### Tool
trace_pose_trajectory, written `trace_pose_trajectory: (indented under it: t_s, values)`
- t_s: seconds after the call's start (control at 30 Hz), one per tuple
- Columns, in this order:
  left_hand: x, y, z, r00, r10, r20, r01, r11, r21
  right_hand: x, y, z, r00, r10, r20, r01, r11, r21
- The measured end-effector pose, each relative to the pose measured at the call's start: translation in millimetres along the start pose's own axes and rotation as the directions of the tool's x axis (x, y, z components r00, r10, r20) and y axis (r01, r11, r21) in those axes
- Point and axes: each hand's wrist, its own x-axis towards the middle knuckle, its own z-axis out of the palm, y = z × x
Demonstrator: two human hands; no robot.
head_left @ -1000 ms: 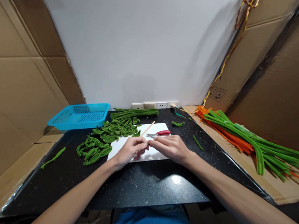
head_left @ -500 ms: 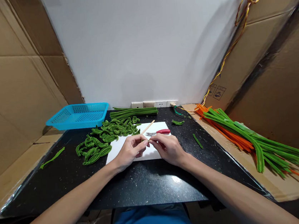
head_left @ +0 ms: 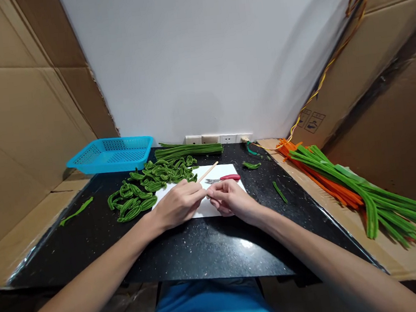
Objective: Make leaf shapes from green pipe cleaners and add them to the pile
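Note:
My left hand [head_left: 180,202] is closed, knuckles up, over a white sheet [head_left: 237,169]. Beside it, my right hand [head_left: 231,198] pinches thumb against fingers, its tips meeting the left hand's. Whatever small piece lies between the fingertips is mostly hidden. A thin wooden stick [head_left: 209,170] slants up and away from behind my left hand; I cannot tell whether that hand touches it. Red-handled pliers [head_left: 230,177] rest on the sheet just beyond my right hand. To the left is a pile of green fuzzy pipe-cleaner leaves [head_left: 154,178].
A blue plastic basket [head_left: 113,167] stands back left. Green pipe cleaners [head_left: 188,151] lie along the wall. Green stems [head_left: 366,193] and orange stems [head_left: 323,180] lie on cardboard at right. Loose green pieces [head_left: 251,165] are scattered. A twisted cable [head_left: 328,69] runs down to the sockets [head_left: 227,138].
My left hand has rolled over, bringing its knuckles up and hiding its thumb. My right hand has turned too, showing more of its curled fingers. The whole view has shifted slightly.

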Motion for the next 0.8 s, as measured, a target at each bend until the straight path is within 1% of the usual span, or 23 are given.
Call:
trace_pose_trajectory:
  t_s: [0.07, 0.13, 0.17, 0.2, 0.23, 0.27, 0.3, 0.33, 0.37, 0.4, 0.43, 0.47, 0.5, 0.53, 0.6, 0.67, 0.7, 0.73, 0.77, 0.8]
  values:
    - [1, 0, -1.8, 0.998, 0.056, 0.022, -0.057, 0.997, 0.045, -3, -6, -3, 0.992, 0.118, 0.045, -0.122, 0.988, 0.099]
    - [2, 3, -2.8, 0.998, 0.063, 0.019, -0.063, 0.998, 0.005, -7, -11, -5, 0.981, 0.179, 0.068, -0.187, 0.975, 0.122]
    - [2, 4, -2.8, 0.999, 0.042, 0.008, -0.042, 0.998, -0.045, -8, -13, -5, 0.982, 0.175, 0.066, -0.181, 0.979, 0.096]
    - [2, 7, -2.4, 1.0, -0.003, -0.005, 0.003, 0.993, -0.115, -10, -14, -5, 0.988, 0.146, 0.057, -0.149, 0.988, 0.041]
    - [1, 9, -1.7, 0.997, -0.071, -0.017, 0.066, 0.976, -0.207, -11, -14, -5, 0.995, 0.092, 0.042, -0.09, 0.995, -0.047]
    - [1, 11, -0.8, 0.987, -0.157, -0.02, 0.143, 0.938, -0.316, -12, -13, -5, 1.0, 0.009, 0.025, -0.005, 0.985, -0.175]
    - [1, 13, 0.4, 0.968, -0.249, -0.009, 0.221, 0.874, -0.432, -12, -12, -5, 0.994, -0.106, 0.015, 0.105, 0.937, -0.332]
    - [1, 14, 1.7, 0.942, -0.334, 0.015, 0.289, 0.79, -0.541, -13, -10, -6, 0.971, -0.239, 0.024, 0.218, 0.838, -0.499]
    - [2, 15, 3.0, 0.913, -0.405, 0.051, 0.342, 0.692, -0.635, -13, -8, -7, 0.929, -0.367, 0.057, 0.313, 0.691, -0.651]
    - [3, 16, 4.2, 0.887, -0.453, 0.091, 0.376, 0.594, -0.711, -14, -6, -9, 0.874, -0.474, 0.107, 0.376, 0.519, -0.768]
    - [4, 16, 5.3, 0.869, -0.478, 0.129, 0.391, 0.503, -0.771, -15, -4, -11, 0.818, -0.551, 0.165, 0.407, 0.351, -0.844]
    - [5, 15, 6.2, 0.857, -0.488, 0.164, 0.395, 0.42, -0.817, -15, -3, -13, 0.772, -0.596, 0.222, 0.417, 0.211, -0.884]
    - [6, 15, 6.9, 0.85, -0.488, 0.197, 0.395, 0.345, -0.851, -16, -1, -15, 0.737, -0.621, 0.269, 0.418, 0.105, -0.902]
    - [7, 15, 7.4, 0.846, -0.484, 0.223, 0.393, 0.284, -0.875, -17, 0, -17, 0.709, -0.633, 0.31, 0.419, 0.025, -0.908]
    - [9, 14, 7.5, 0.844, -0.468, 0.261, 0.391, 0.205, -0.897, -18, 1, -20, 0.668, -0.641, 0.379, 0.428, -0.086, -0.9]
    - [9, 14, 6.8, 0.848, -0.451, 0.279, 0.391, 0.177, -0.903, -18, 1, -21, 0.647, -0.635, 0.423, 0.437, -0.146, -0.887]
    - [9, 14, 6.3, 0.851, -0.444, 0.281, 0.392, 0.179, -0.903, -18, 1, -21, 0.644, -0.633, 0.43, 0.44, -0.153, -0.885]
    - [9, 14, 5.7, 0.854, -0.437, 0.281, 0.393, 0.189, -0.9, -18, 1, -19, 0.647, -0.634, 0.424, 0.443, -0.14, -0.886]
    - [9, 15, 5.0, 0.858, -0.433, 0.278, 0.395, 0.208, -0.895, -18, 1, -18, 0.652, -0.642, 0.402, 0.445, -0.104, -0.889]
    - [9, 15, 4.4, 0.86, -0.434, 0.267, 0.396, 0.24, -0.886, -18, 1, -15, 0.661, -0.654, 0.368, 0.45, -0.047, -0.892]
